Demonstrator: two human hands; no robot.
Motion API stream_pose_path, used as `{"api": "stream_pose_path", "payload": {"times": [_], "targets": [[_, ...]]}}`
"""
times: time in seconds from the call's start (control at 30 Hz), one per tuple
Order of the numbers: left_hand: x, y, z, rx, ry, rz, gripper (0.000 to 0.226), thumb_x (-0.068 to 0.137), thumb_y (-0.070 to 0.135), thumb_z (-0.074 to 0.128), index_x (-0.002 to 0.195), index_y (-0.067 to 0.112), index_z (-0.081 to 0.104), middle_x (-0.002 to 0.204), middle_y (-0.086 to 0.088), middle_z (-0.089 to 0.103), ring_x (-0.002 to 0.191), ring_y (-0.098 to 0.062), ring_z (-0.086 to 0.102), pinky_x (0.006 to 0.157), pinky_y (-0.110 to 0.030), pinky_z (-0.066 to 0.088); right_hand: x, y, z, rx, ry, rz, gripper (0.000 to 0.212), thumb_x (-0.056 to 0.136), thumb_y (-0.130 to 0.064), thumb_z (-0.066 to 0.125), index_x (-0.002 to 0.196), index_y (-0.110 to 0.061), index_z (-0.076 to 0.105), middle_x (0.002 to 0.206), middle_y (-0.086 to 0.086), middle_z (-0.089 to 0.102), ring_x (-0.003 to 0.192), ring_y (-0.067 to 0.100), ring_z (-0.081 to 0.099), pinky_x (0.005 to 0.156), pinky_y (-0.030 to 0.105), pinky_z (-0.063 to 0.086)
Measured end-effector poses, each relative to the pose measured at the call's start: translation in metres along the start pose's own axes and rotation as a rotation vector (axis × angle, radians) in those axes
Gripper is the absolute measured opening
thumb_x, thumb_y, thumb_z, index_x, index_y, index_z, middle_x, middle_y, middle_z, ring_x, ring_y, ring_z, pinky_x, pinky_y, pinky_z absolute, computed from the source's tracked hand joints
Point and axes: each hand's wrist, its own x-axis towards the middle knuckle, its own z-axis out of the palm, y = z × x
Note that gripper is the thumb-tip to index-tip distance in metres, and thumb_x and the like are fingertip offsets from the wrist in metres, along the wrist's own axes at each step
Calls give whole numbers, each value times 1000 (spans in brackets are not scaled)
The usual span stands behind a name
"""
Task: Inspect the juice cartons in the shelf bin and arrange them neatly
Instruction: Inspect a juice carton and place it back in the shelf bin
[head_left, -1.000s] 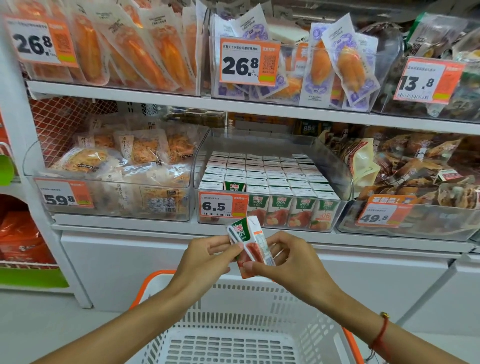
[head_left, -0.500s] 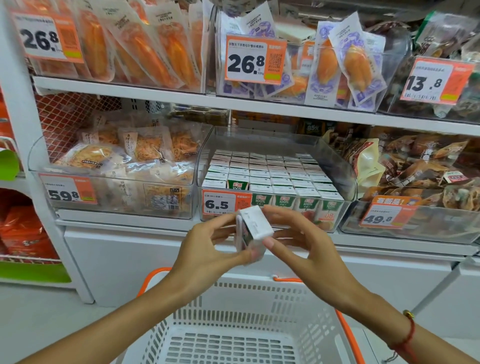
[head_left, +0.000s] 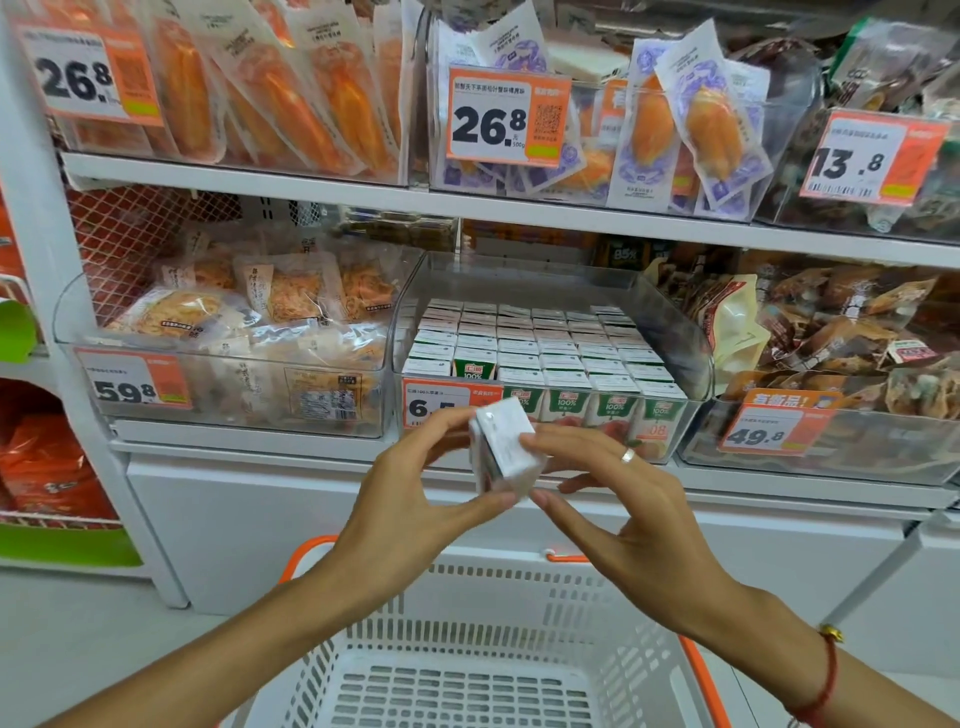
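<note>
White card, a small juice carton (head_left: 503, 448), sits pinched between both hands in front of the shelf, level with the front wall of the clear bin (head_left: 675, 332) and just short of it. Its pale top panel is turned up toward the camera and its long axis runs down and away, tilted a little to the left, so it is not yet square with the rows. The left hand (head_left: 415, 483) pinches it from the left side, thumb low under the near corner and fingers behind; the right hand (head_left: 613, 499) pinches it from the right, with a fingertip on the top panel's right edge and the thumb below, the other fingers spread loosely. The packed cartons (head_left: 540, 348) stand upright in rows, and one gap shows at the front-left corner of the bin, where a green carton face is exposed behind the price tag (head_left: 447, 405). That gap lies up and slightly left of the held carton, nearer the left hand. Going by that, the next move probably calls for standing the carton upright and lifting it over the front wall into that corner. A white basket (head_left: 467, 691) sits below the arms.
</note>
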Motion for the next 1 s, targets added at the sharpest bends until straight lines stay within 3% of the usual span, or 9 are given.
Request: {"api": "stream_pose_path", "payload": {"times": [0.13,0.3,0.4,0.57,0.77,0.9,1.0], "targets": [[2,-3,-6,-295,-155,-310,65,68,45,75,127,43,48,112,14,72,105,-5,67,87,-22,55,0,4,-4,17,-61,87,38,91,-29,67,128,-32,58,121,-16,65,101,1,65,78,27,57],[3,-5,-5,-497,-177,-489,44,83,43,66,124,41,48,104,-2,76,98,-17,72,78,-23,59,2,4,-4,264,-236,320,36,85,-31,72,121,-34,66,125,-20,64,110,5,64,86,25,55],[4,-9,-3,-520,-164,-632,50,77,48,69,122,33,55,100,-3,77,93,-20,74,79,-29,60,3,2,-4,414,-261,452,33,81,-32,72,114,-31,69,112,-16,71,98,8,70,83,20,55],[4,-14,-7,-452,-359,-830,67,65,65,69,119,27,60,97,-11,76,93,-19,74,74,-32,61,4,2,4,497,-204,609,27,77,-37,69,101,-29,75,97,-7,77,85,14,74,77,24,58],[7,-19,-8,-385,-419,-934,91,54,76,69,122,17,53,99,-11,76,81,-15,75,66,-33,60,4,4,1,614,-250,832,32,73,-44,70,100,-27,78,93,2,77,87,17,74,82,27,58],[5,-18,-9,-382,-418,-926,90,52,72,70,121,17,53,98,-11,76,85,-15,75,66,-34,60,5,4,1,635,-260,874,35,74,-39,71,104,-23,76,95,3,77,88,19,74,78,23,59],[4,-15,-7,-425,-380,-884,79,57,65,72,120,20,56,98,-13,76,91,-18,74,70,-33,61,5,5,1,640,-259,901,50,65,-45,75,110,-23,70,95,3,77,90,19,74,84,29,59]]}}
